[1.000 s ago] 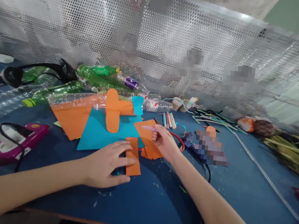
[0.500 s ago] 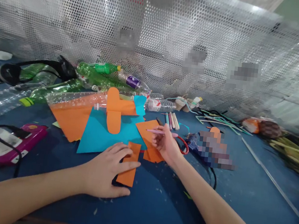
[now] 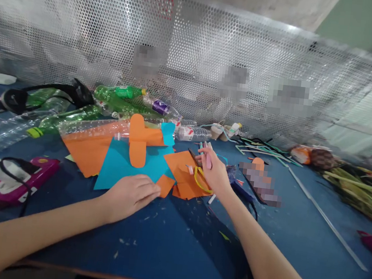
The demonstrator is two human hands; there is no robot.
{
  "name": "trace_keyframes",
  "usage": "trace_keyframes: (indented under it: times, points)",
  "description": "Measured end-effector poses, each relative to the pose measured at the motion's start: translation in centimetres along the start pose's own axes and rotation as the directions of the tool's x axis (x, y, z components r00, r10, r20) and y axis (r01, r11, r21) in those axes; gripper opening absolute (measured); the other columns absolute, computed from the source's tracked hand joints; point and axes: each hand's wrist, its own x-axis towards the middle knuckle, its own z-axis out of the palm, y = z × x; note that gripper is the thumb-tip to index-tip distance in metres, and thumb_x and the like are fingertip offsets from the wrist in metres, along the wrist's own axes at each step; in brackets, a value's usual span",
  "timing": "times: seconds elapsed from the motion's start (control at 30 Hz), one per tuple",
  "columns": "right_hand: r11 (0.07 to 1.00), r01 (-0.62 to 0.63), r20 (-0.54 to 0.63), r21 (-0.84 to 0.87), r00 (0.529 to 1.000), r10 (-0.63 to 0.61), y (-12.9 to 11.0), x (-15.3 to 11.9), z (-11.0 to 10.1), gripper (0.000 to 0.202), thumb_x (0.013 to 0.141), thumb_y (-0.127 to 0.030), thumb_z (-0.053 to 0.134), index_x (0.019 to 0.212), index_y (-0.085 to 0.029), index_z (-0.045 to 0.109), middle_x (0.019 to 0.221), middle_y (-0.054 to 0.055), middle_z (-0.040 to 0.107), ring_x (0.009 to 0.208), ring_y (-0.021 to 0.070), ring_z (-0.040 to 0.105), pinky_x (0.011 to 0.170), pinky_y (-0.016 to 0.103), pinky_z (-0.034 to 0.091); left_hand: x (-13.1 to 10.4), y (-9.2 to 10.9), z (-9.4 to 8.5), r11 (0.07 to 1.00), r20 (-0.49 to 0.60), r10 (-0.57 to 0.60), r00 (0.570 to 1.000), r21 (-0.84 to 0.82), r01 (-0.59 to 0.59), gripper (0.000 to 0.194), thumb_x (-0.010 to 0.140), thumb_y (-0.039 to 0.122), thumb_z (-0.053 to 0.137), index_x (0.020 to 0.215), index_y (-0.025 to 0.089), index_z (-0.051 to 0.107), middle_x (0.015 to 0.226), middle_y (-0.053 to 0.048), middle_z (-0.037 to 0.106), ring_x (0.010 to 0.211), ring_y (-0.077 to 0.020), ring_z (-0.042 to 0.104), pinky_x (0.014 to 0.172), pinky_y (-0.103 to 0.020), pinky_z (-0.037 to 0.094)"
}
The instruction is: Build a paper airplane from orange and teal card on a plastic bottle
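Note:
My left hand [image 3: 128, 198] rests low on the table with its fingers together, closed on the edge of a small orange paper piece [image 3: 165, 186]. To the right, my right hand [image 3: 215, 169] holds a pink pen [image 3: 208, 161], its fingers curled near several markers. Just left of those fingers is a dark pointed tip, its lower part hidden. A yellow loop [image 3: 198, 176] lies below the hand, over orange paper sheets [image 3: 183, 164]. Beyond my left hand, a clear bottle wrapped in orange paper wings [image 3: 137, 145] with a blue paper tail [image 3: 167, 133] lies on blue paper [image 3: 111, 175].
Green and clear bottles [image 3: 124, 91] crowd the back left by a perforated metal screen [image 3: 196, 46]. A magenta pack [image 3: 39, 172] with a black cord lies left. A blurred phone-like object [image 3: 261, 186], straws [image 3: 265, 147] and dry leaves [image 3: 358, 190] lie right.
My left hand has closed on the small orange paper, which now sits turned and partly covered. My right hand has moved up towards the markers, the pink pen now upright. The yellow loop has come into view.

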Motion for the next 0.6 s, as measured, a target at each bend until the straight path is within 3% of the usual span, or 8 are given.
trace_keyframes:
  times: [0.13,0.2,0.3,0.47,0.6]
  points:
    - [0.987,0.068,0.115,-0.144,0.992,-0.051,1.0,0.2,-0.8,0.014,0.082,-0.024,0.049,0.094,-0.022,0.055,0.079,0.004,0.065,0.072,0.0189,0.062,0.066,0.029,0.045,1.0,0.4,-0.5,0.993,-0.046,0.072,0.996,0.094,-0.067,0.023,0.093,0.025,0.039,0.098,0.017,0.06,0.085,-0.004,0.068,0.078,-0.0159,0.062,0.065,-0.027,0.049]
    - [0.98,0.131,0.19,-0.149,0.976,-0.102,1.2,0.1,-0.7,0.014,0.077,-0.024,0.056,0.091,-0.021,0.056,0.076,0.002,0.064,0.073,0.0185,0.059,0.067,0.028,0.043,1.4,0.8,-0.4,0.981,0.032,0.137,0.99,0.135,-0.14,0.024,0.093,0.024,0.038,0.096,0.017,0.061,0.087,-0.005,0.067,0.081,-0.0168,0.061,0.066,-0.028,0.049]
    - [0.971,0.188,0.262,-0.147,0.954,-0.145,1.2,-0.2,-0.1,0.019,0.07,-0.02,0.063,0.088,-0.021,0.057,0.071,0.001,0.061,0.073,0.0186,0.056,0.067,0.027,0.041,1.7,1.5,0.2,0.973,0.164,0.134,0.977,0.163,-0.161,0.029,0.093,0.025,0.035,0.089,0.016,0.062,0.086,-0.007,0.065,0.083,-0.0185,0.059,0.067,-0.029,0.048]
    - [0.968,0.218,0.306,-0.125,0.936,-0.171,0.9,-0.7,0.9,0.015,0.077,-0.011,0.051,0.089,-0.019,0.056,0.07,0.001,0.059,0.061,0.0132,0.053,0.06,0.023,0.038,2.2,2.0,1.0,0.985,0.236,-0.01,0.972,0.169,-0.031,0.035,0.094,0.025,0.03,0.085,0.015,0.063,0.078,-0.008,0.061,0.078,-0.0191,0.057,0.065,-0.03,0.047]
    - [0.97,0.216,0.27,-0.113,0.946,-0.179,0.8,-0.7,1.4,0.014,0.083,-0.013,0.046,0.093,-0.018,0.054,0.078,0.004,0.059,0.067,0.0141,0.054,0.064,0.024,0.039,3.1,1.9,0.7,0.983,0.252,-0.148,0.956,0.14,0.116,0.035,0.092,0.034,0.036,0.08,0.015,0.062,0.077,-0.008,0.061,0.078,-0.0204,0.057,0.07,-0.034,0.046]
